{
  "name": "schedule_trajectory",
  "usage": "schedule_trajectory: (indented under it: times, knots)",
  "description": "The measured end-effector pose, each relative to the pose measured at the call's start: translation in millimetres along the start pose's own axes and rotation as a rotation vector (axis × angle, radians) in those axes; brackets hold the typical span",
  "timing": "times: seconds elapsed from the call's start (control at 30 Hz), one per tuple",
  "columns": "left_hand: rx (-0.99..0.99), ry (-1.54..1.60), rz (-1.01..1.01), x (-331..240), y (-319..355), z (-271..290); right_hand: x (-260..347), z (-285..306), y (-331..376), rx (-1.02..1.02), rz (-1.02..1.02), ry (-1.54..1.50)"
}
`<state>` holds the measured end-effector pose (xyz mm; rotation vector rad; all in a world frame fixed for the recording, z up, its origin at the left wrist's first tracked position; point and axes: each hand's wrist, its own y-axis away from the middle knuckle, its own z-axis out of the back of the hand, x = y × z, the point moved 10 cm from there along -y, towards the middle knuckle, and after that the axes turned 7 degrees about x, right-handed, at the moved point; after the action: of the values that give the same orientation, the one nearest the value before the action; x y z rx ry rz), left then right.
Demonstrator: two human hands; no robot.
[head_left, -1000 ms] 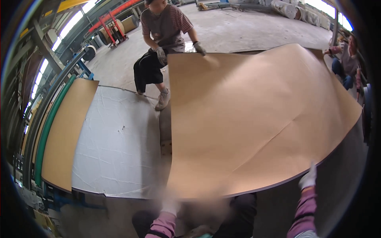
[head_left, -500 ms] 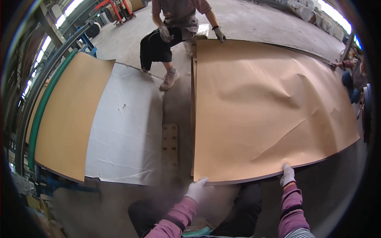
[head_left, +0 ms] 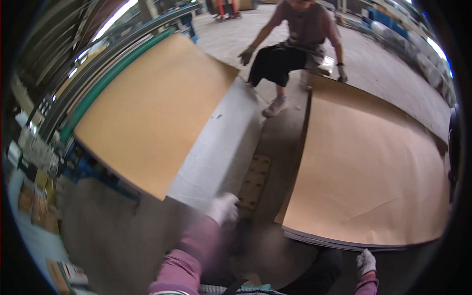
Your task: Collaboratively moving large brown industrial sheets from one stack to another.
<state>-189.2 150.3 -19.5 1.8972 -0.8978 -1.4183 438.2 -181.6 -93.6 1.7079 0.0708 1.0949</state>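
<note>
My left hand point(head_left: 223, 209), in a pale glove and smeared by motion, reaches toward the near end of the grey-white sheet point(head_left: 221, 137) on the left. Its fingers are too blurred to read. A brown sheet point(head_left: 157, 113) overlaps that grey surface and comes off a green roller point(head_left: 118, 64). At the right lies a stack of brown sheets point(head_left: 368, 162), its top one slightly creased. My right hand point(head_left: 365, 262), gloved too, is at the stack's near edge, fingers curled in; no sheet shows between them.
Across from me sits a person point(head_left: 305, 34) in dark shorts, one gloved hand on the stack's far edge, the other extended toward the brown sheet. A pale plate with holes point(head_left: 255, 182) lies on the floor between the two piles. Machine rails point(head_left: 49, 142) run along the left.
My left hand has left the right-hand sheet's near corner and moved left. That sheet now lies flatter on the stack. The brown sheet at the roller covers more of the grey. The view has turned left.
</note>
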Motion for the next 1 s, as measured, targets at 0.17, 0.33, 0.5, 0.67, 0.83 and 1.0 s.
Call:
schedule_trajectory:
  times: [0.17, 0.33, 0.5, 0.67, 0.83, 1.0]
  knots:
    - [-1.017, -0.127, -0.685, -47.1, 114.4, 305.8, 5.2, -48.1, 102.3, -0.105, -0.012, 0.214]
    - [-0.912, 0.318, -0.450, 17.9, 44.5, 373.4, 30.0, -100.5, 152.7, -0.118, -0.005, 0.378]
    - [-0.370, 0.697, -0.551, 20.1, -44.4, 358.5, 51.7, -192.0, 204.1, -0.011, 0.151, 0.369]
    - [-0.380, 0.333, -0.587, -13.8, 47.4, 294.3, 32.7, -206.8, 145.2, 0.057, 0.135, 0.067]
    - [0.259, 0.435, -0.517, -48.2, 104.4, 152.1, 48.7, -290.6, 199.7, 0.258, 0.146, 0.183]
    - [0.369, 0.264, -0.909, -121.5, 266.3, -14.7, 35.0, -318.7, 248.8, 0.466, 0.170, 0.251]
